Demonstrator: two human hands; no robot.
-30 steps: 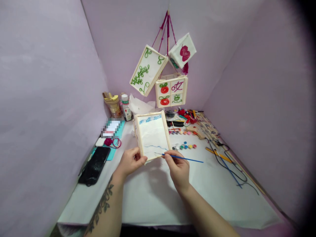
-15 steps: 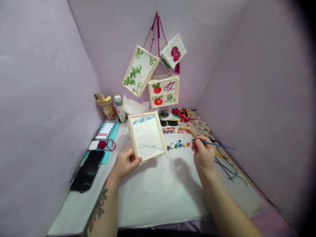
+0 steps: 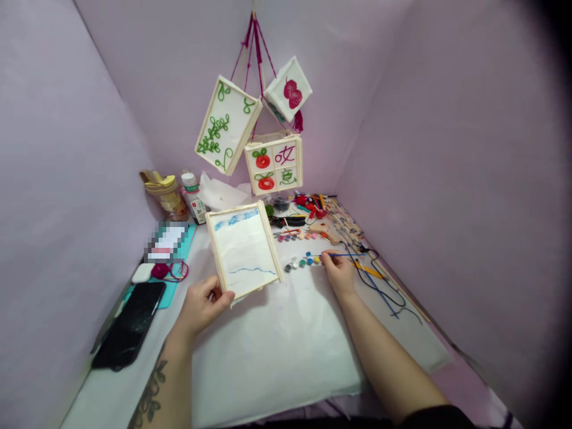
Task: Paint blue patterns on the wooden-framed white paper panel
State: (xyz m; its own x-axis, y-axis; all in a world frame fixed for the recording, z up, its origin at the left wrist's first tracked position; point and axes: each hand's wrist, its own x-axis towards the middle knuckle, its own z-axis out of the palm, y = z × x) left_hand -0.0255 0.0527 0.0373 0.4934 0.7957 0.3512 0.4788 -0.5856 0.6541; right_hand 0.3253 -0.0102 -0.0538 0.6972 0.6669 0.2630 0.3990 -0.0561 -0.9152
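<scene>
A wood-framed white panel is tilted up above the table, with a blue painted band along its top and a thin wavy blue line near its bottom. My left hand grips its lower left corner, thumb in front. Between the fingertips of my right hand is a thin blue paintbrush. Its tip points left, over the nearer row of small paint pots; whether it touches paint I cannot tell.
Decorated framed boxes hang from cords at the back. A black phone and pink yarn lie left. A jar and bottle stand at the back left. Pliers and a dark cable lie right of centre.
My right hand has moved down to the paint pots with the brush, which now lies more level. The whole view has shifted, and the panel stays in my left hand.
</scene>
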